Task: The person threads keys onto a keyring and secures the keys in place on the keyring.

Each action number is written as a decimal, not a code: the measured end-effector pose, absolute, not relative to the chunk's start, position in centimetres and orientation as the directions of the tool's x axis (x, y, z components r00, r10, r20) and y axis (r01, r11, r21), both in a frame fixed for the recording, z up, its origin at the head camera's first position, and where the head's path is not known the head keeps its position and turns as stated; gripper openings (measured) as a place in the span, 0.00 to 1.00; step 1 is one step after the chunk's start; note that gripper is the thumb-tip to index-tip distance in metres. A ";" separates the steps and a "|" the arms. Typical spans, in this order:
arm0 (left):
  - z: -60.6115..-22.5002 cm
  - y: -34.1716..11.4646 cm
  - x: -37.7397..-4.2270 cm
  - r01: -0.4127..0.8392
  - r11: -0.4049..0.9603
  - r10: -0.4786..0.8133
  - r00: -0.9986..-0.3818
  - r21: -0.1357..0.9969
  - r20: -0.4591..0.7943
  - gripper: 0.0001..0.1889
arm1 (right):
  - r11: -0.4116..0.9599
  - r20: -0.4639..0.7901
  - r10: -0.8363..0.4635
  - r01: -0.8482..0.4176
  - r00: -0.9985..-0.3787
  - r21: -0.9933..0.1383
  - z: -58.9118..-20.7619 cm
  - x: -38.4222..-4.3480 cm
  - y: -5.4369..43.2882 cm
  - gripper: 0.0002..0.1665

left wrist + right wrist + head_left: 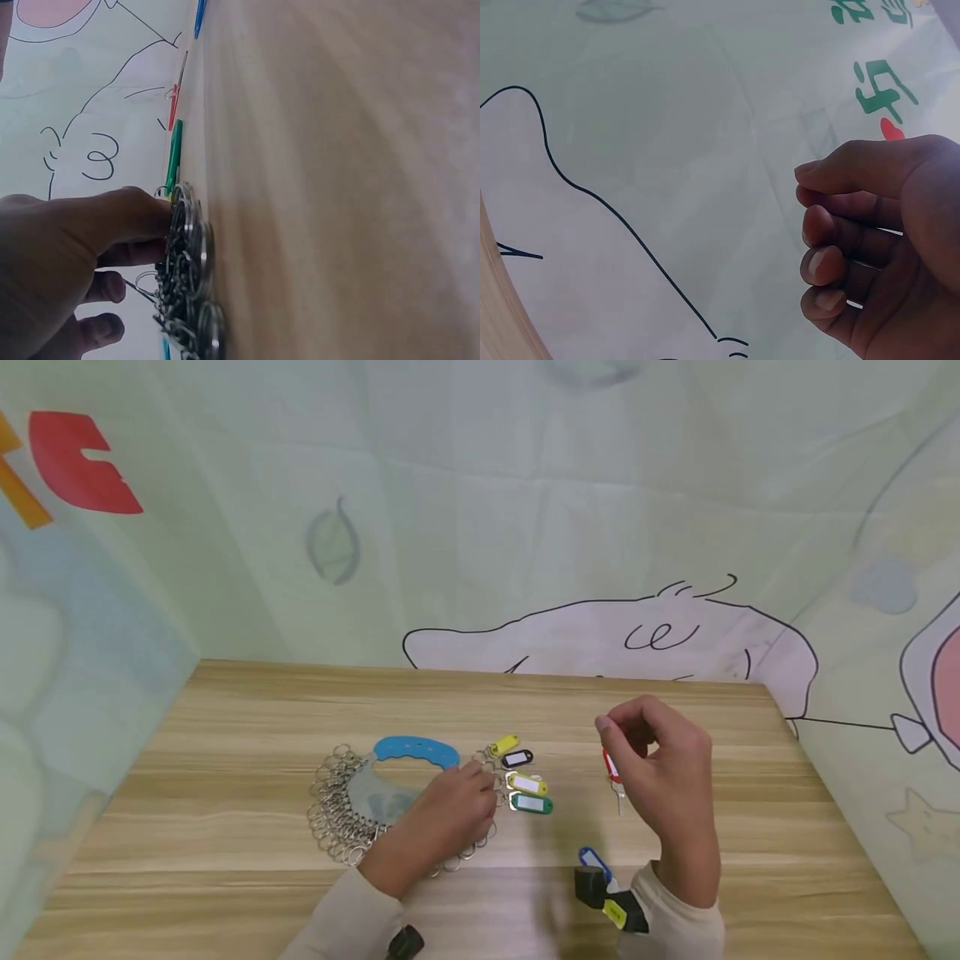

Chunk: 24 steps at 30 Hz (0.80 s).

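Note:
A fan-shaped grey key holder with a blue handle (416,748) lies on the table, its curved edge lined with metal split rings (330,822). My left hand (450,806) bends over its right side. Close up in the left wrist view, thumb and forefinger pinch at the rings (180,247). Beside that hand, yellow (527,784), black (517,759) and green key tags (531,803) fan out from the rings. My right hand (667,768) is raised above the table, fingers loosely bent, nothing between them in the right wrist view.
A red key tag (609,766) with a key (620,800) lies partly behind the right hand. Nearer the front, a blue key tag (592,860) lies beside the right wrist's black strap (591,887). A printed cloth (480,527) hangs behind the wooden table (247,693).

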<state>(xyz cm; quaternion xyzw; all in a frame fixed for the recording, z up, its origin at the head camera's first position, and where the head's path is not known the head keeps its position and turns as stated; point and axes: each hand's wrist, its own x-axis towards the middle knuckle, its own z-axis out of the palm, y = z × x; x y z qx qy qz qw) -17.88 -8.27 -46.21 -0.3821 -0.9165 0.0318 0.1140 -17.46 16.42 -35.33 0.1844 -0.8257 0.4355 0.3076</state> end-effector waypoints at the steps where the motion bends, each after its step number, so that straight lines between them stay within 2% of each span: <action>1: -46.2 -8.3 -17.9 0.690 0.709 0.705 -0.684 -0.146 0.189 0.07 | 0.554 0.666 -0.036 -0.570 -0.745 -0.608 -35.3 -17.5 16.4 0.08; 9: -46.5 -8.0 -18.1 0.639 0.747 0.664 -0.702 -0.184 0.259 0.14 | 0.555 0.661 -0.042 -0.568 -0.749 -0.608 -35.4 -17.5 16.5 0.08; 14: -46.2 -7.7 -17.8 0.638 0.760 0.644 -0.714 -0.125 0.276 0.11 | 0.559 0.670 -0.045 -0.575 -0.741 -0.598 -35.3 -17.5 16.6 0.08; 19: -46.0 -7.1 -17.0 0.630 0.768 0.640 -0.744 -0.120 0.190 0.15 | 0.566 0.653 -0.050 -0.560 -0.756 -0.605 -35.2 -17.4 16.6 0.07; 24: -46.0 -6.4 -16.6 0.573 0.813 0.583 -0.804 -0.107 0.121 0.15 | 0.573 0.628 -0.059 -0.542 -0.776 -0.616 -35.4 -17.4 16.7 0.08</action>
